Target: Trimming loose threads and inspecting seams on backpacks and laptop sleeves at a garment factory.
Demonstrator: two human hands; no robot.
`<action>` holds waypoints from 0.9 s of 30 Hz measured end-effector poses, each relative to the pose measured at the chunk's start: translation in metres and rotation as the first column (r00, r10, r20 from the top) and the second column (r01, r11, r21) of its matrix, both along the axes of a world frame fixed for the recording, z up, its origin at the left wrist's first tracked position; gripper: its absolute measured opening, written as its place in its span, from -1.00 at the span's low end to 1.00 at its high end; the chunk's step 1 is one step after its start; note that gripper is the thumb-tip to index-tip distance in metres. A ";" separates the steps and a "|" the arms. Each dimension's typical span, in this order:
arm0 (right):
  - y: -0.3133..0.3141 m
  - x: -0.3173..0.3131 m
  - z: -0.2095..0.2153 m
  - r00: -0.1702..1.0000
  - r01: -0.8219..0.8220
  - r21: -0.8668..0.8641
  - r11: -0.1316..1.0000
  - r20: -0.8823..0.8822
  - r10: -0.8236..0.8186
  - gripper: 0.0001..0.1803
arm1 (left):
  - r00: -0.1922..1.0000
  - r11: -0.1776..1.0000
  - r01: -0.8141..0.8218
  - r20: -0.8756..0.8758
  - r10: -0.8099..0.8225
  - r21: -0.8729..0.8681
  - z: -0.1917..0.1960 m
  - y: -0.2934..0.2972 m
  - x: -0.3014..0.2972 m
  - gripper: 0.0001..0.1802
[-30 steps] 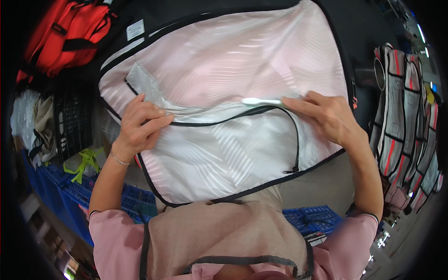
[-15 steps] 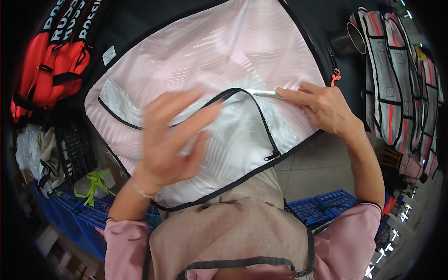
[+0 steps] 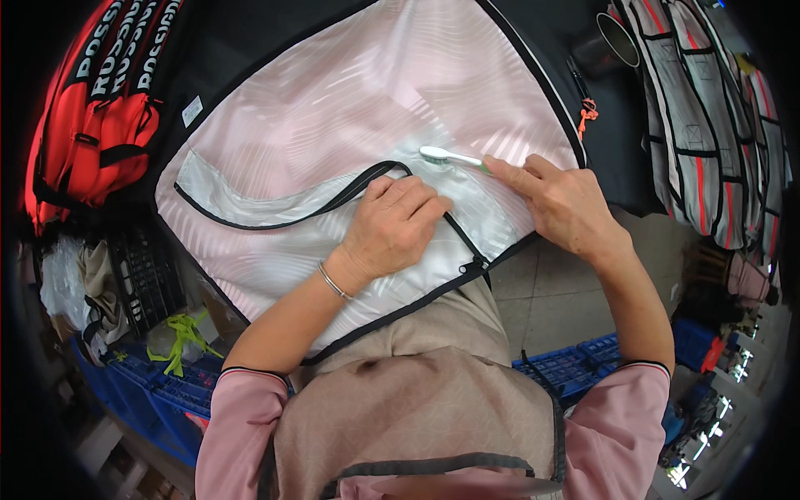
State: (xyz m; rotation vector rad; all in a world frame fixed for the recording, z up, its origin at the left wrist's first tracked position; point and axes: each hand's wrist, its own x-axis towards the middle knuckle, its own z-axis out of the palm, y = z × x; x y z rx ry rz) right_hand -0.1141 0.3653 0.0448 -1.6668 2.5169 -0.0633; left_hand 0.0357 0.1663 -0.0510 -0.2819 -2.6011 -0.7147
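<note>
A pale pink and white patterned fabric panel [image 3: 325, 92] with black edge binding lies across the black table and over my lap. Its curved black zip [image 3: 312, 219] gapes, showing a whitish strip inside; the zip slider [image 3: 474, 267] sits near the front edge. My left hand [image 3: 392, 223] is closed, fingers curled over the fabric edge at the zip's bend. In my right hand [image 3: 577, 204] is a white toothbrush [image 3: 454, 156], held by its handle. Its bristles rest on or just over the damp-looking fabric beside the zip; contact is hard to tell.
Red bags [image 3: 117, 150] lie at the far left, grey bags [image 3: 696, 125] with red stripes at the right. A dark metal cup [image 3: 607, 48] and a tool with an orange cord [image 3: 587, 111] are near the table's right side. Blue crates [image 3: 575, 363] stand below.
My left hand has come down from a blurred, spread pose onto the zip edge, moving right. The toothbrush has shifted slightly left, and its whole head now shows.
</note>
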 end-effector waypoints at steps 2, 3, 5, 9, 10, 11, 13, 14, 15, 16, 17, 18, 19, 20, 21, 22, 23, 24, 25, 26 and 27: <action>0.012 0.009 0.010 0.999 -0.001 0.016 1.000 -0.037 0.002 -0.34 | 0.999 1.000 -0.020 -0.043 0.021 0.013 0.001 0.001 -0.001 -0.64; 0.022 0.013 0.017 0.998 0.036 0.092 0.995 -0.046 -0.032 -0.34 | 0.995 0.999 -0.048 -0.084 0.050 0.025 0.001 0.002 -0.002 -0.64; 0.028 0.018 0.023 0.996 0.070 0.167 0.983 -0.057 -0.062 -0.35 | 0.995 0.999 -0.046 -0.092 0.048 0.021 -0.005 0.000 0.000 -0.63; 0.020 0.023 0.014 0.995 0.091 0.134 0.987 -0.048 -0.085 -0.36 | 0.995 0.999 -0.034 -0.098 0.034 0.003 -0.004 -0.001 -0.001 -0.64; 0.014 0.024 0.005 0.994 0.099 0.068 0.993 -0.053 -0.095 -0.36 | 0.994 1.000 -0.024 -0.102 0.025 0.005 -0.005 -0.001 -0.002 -0.64; 0.013 0.023 0.000 0.993 0.105 0.066 0.992 -0.065 -0.101 -0.37 | 0.993 1.000 -0.014 -0.113 0.014 0.005 -0.007 -0.002 -0.004 -0.63; 0.021 0.029 0.004 0.993 0.114 0.092 0.989 -0.052 -0.110 -0.37 | 0.993 1.000 -0.018 -0.114 0.018 0.001 -0.009 -0.004 -0.001 -0.61; 0.027 0.032 0.008 0.992 0.126 0.119 0.985 -0.043 -0.122 -0.37 | 0.993 1.000 -0.018 -0.115 0.019 0.012 -0.009 -0.005 0.000 -0.61; 0.033 0.032 0.014 0.992 0.123 0.119 0.985 -0.043 -0.118 -0.37 | 0.993 1.000 -0.020 -0.118 0.023 0.022 -0.009 -0.004 0.000 -0.62; 0.040 0.031 0.021 0.994 0.106 0.167 0.980 -0.006 -0.106 -0.37 | 0.993 0.999 -0.024 -0.118 0.026 0.023 -0.008 -0.004 0.000 -0.62; 0.043 0.031 0.024 0.995 0.087 0.214 0.973 0.032 -0.096 -0.37 | 0.992 0.999 -0.037 -0.118 0.040 0.026 -0.008 -0.003 0.001 -0.64; 0.040 0.031 0.024 0.994 0.092 0.215 0.972 0.030 -0.101 -0.37 | 0.992 0.999 -0.041 -0.120 0.045 0.031 -0.007 -0.001 0.000 -0.67; 0.032 0.029 0.021 0.992 0.115 0.161 0.980 0.037 -0.123 -0.39 | 0.992 0.999 -0.036 -0.120 0.040 0.032 -0.007 -0.001 0.000 -0.67; 0.026 0.029 0.019 0.989 0.139 0.106 0.985 0.044 -0.144 -0.41 | 0.991 0.999 -0.049 -0.123 0.052 0.024 -0.007 0.000 -0.001 -0.67; 0.023 0.032 0.015 0.987 0.149 0.108 0.983 0.043 -0.154 -0.41 | 0.990 0.998 -0.057 -0.126 0.059 0.017 -0.008 0.000 -0.002 -0.67; 0.021 0.035 0.009 0.987 0.157 0.084 0.984 0.026 -0.160 -0.41 | 0.991 0.999 -0.046 -0.127 0.049 0.020 -0.008 0.000 -0.003 -0.67; 0.022 0.038 0.006 0.986 0.165 0.062 0.984 0.008 -0.166 -0.41 | 0.990 0.999 -0.048 -0.132 0.050 0.024 -0.008 0.000 -0.005 -0.67; 0.025 0.041 0.010 0.986 0.162 0.063 0.985 0.014 -0.163 -0.41 | 0.989 0.998 -0.063 -0.130 0.066 0.024 -0.009 -0.002 -0.003 -0.67; 0.032 0.045 0.022 0.985 0.168 0.131 0.977 0.027 -0.173 -0.40 | 0.990 0.997 -0.069 -0.125 0.071 0.024 -0.010 -0.003 -0.002 -0.67; 0.039 0.048 0.031 0.982 0.172 0.198 0.965 0.038 -0.183 -0.39 | 0.989 0.997 -0.079 -0.126 0.081 0.022 -0.011 -0.004 0.000 -0.67; 0.046 0.052 0.040 0.981 0.179 0.204 0.962 0.037 -0.190 -0.39 | 0.988 0.997 -0.077 -0.132 0.080 0.027 -0.011 -0.003 -0.001 -0.67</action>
